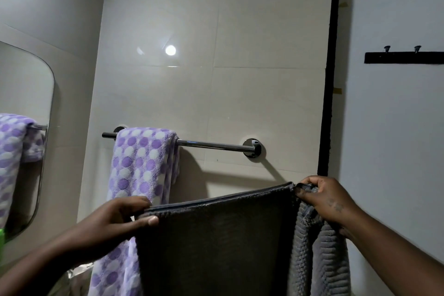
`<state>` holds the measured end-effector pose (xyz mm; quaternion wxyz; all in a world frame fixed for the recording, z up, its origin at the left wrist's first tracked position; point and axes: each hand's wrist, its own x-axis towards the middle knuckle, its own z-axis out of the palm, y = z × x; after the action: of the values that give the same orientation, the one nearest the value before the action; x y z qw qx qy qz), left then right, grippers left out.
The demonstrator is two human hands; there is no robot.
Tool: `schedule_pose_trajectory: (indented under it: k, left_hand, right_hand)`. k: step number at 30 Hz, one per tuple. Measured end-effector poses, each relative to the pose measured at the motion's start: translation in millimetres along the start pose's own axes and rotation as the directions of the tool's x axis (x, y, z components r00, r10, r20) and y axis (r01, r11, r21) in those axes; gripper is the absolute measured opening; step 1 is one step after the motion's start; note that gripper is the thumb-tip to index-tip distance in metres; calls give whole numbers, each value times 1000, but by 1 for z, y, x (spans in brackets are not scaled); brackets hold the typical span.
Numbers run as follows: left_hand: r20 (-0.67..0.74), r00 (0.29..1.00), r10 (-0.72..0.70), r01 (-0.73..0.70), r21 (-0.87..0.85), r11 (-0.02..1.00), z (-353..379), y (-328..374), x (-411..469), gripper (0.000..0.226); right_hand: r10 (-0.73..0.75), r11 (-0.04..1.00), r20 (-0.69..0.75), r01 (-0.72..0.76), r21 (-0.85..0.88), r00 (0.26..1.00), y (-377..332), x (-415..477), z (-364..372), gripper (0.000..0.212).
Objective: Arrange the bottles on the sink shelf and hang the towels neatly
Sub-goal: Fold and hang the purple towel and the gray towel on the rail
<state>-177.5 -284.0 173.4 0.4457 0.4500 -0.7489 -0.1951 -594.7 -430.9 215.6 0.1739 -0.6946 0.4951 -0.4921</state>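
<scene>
A dark grey towel (216, 243) was observed held up in front of the tiled wall (252, 43), below the level of the chrome towel rail (211, 145) and not touching it. Its top edge was stretched between both hands and sloped upward toward the right. The left hand (120, 217) was seen at the left upper corner, the fingers (144, 202) curled behind the hem and the thumb pressed against the front, pinching the cloth. The right hand (329, 199) was seen at the right upper corner, the fingertips closed on the hem in a pinch. Below the right hand, a ribbed grey portion of towel (319, 259) was noted hanging in folds; whether it belonged to the same towel could not be told.

A purple towel with white and violet dots (141, 175) was found draped over the left part of the rail, its lower length partly hidden behind the left forearm and the dark towel. The right part of the rail was bare up to its round wall mount.

A mirror (26, 139) was recorded on the left wall, with the dotted towel reflected in it. A black hook strip (403, 57) was noted on the white surface at the right.
</scene>
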Motion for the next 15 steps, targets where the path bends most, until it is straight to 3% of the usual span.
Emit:
schedule_pose_trajectory:
  k: [5,8,12,15]
  left_hand:
    - [-197,980,31,-102,-363,926,24,12,10,40]
    - [-143,989,-49,-30,-502,864,67,25,27,31]
    - [-79,978,-193,109,-598,794,127,34,50,25]
    - [-7,975,-222,168,-632,756,158,47,67,22]
  right_hand:
    - [167,986,164,-167,-13,972,-1,-3,11,23]
    - [217,976,172,-220,-4,961,-15,-7,24,32]
    - [241,936,178,-277,216,954,-43,-24,50,33]
    - [214,907,280,-297,297,936,-57,-41,72,29]
